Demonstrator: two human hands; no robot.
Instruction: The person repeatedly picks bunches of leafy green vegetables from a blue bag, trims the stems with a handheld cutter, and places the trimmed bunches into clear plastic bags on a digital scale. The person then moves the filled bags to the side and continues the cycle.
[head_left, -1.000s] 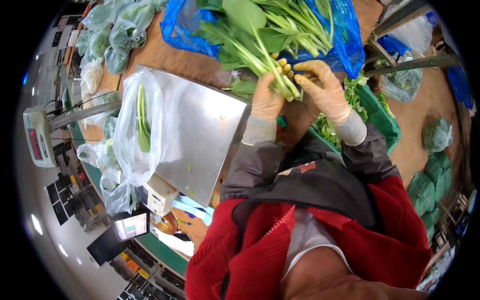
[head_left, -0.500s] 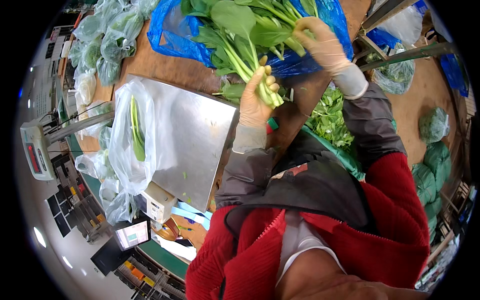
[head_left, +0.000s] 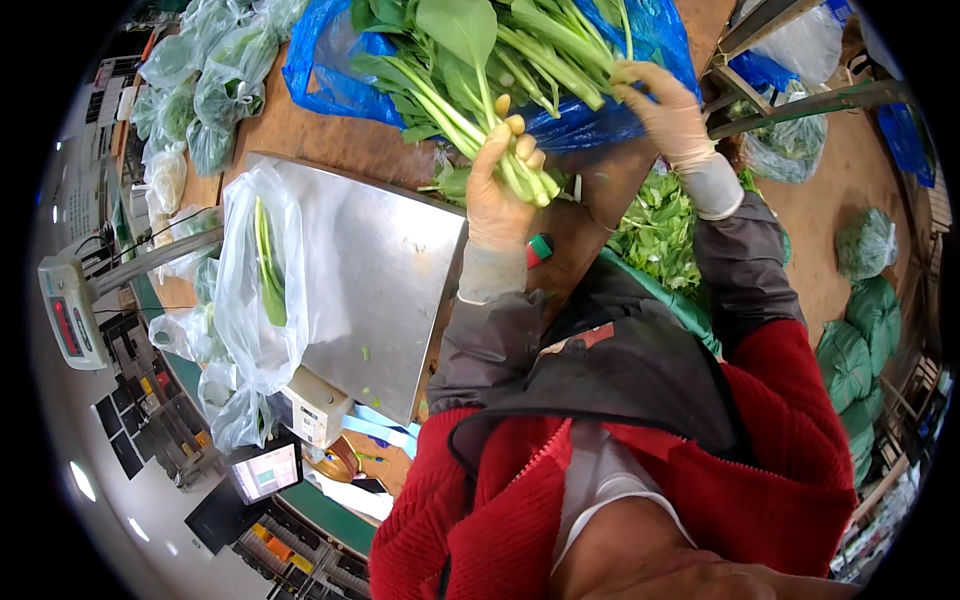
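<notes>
My left hand (head_left: 502,190), in a pale glove, is closed around the pale stems of a small bunch of leafy greens (head_left: 458,115). The broad leaves point up and away from me. My right hand (head_left: 672,115), gloved too, has its fingers curled beside the cut ends of more leafy greens (head_left: 560,60). A thin stem runs down to its fingertips; whether they grip it is hard to see. These greens lie on an opened blue plastic bag (head_left: 330,80). A few loose leaves (head_left: 455,182) rest on the table below my left hand.
To the left is a metal scale platform (head_left: 385,260), with a clear plastic bag (head_left: 235,320) and a green stalk (head_left: 268,270) on it. Beyond stand the scale's display (head_left: 72,312) and several bagged vegetables (head_left: 230,85). A green bag of leaves (head_left: 655,235) lies under my right forearm.
My right hand has drawn back to the right from the stalk ends it was touching. My left hand keeps its bunch, now slightly lower and nearer to me.
</notes>
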